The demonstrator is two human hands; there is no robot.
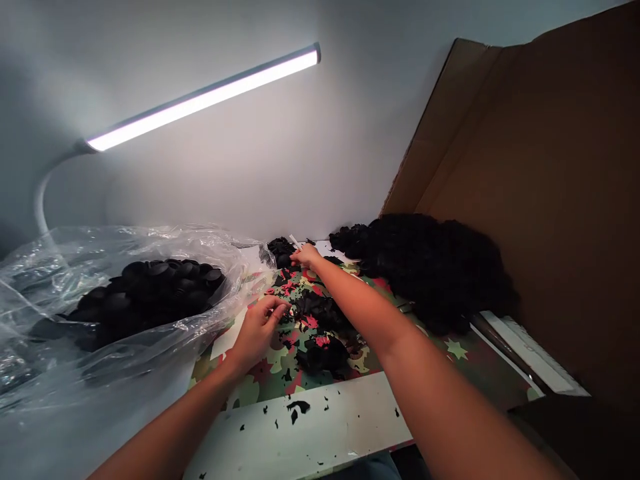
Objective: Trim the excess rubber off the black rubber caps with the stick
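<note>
My right hand (306, 256) reaches to the far side of the patterned sheet, fingers closed. A thin white stick-like piece (294, 240) pokes up from its grip; its lower end is hidden. Beside these fingertips lies a small heap of black round pieces (281, 252). Lower and to the left, my left hand (260, 328) has thumb and forefinger pinched together above the sheet; anything between them is too small to make out. Just right of it are black scraps (320, 308), with another black clump (324, 357) nearer me.
A clear plastic bag (210, 347) holding black round pieces (155, 287) lies at left. At right, a large black pile (435, 267) rests against a cardboard panel (540, 167). A lit bar lamp (210, 97) hangs above. Scraps dot the white table edge (345, 413).
</note>
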